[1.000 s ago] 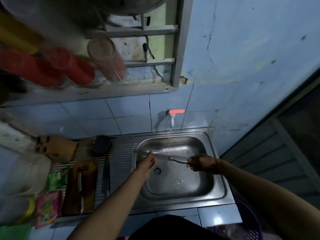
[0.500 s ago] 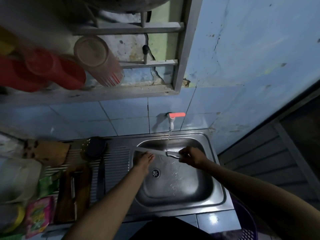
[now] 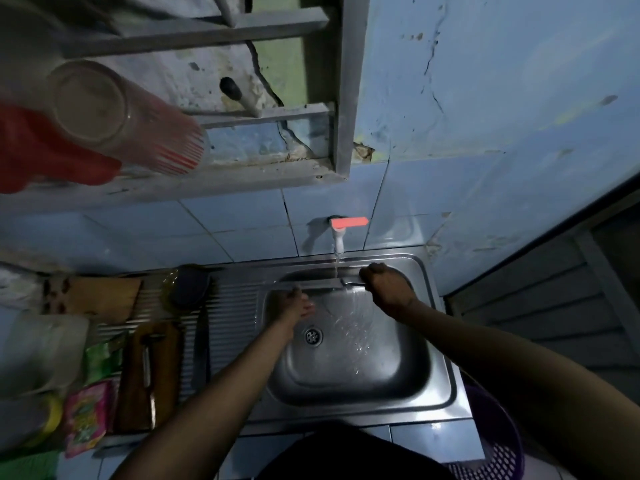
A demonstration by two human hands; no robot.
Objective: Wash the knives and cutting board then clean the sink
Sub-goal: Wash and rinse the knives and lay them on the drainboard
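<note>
I see my right hand [image 3: 386, 284] gripping a knife [image 3: 323, 285], thin shiny blade pointing left under tap [image 3: 341, 233] water, left hand [image 3: 294, 304] flat, fingers loose, by the blade

One head cam only, wide-angle, looking fwd and steeply down from above the sink [image 3: 349, 344]. Near view: forearms enter from the bottom edge, wall w/ tap [image 3: 341, 233] ahead at centre, shelf [image 3: 207, 181] upper left. Edges bend.
</note>
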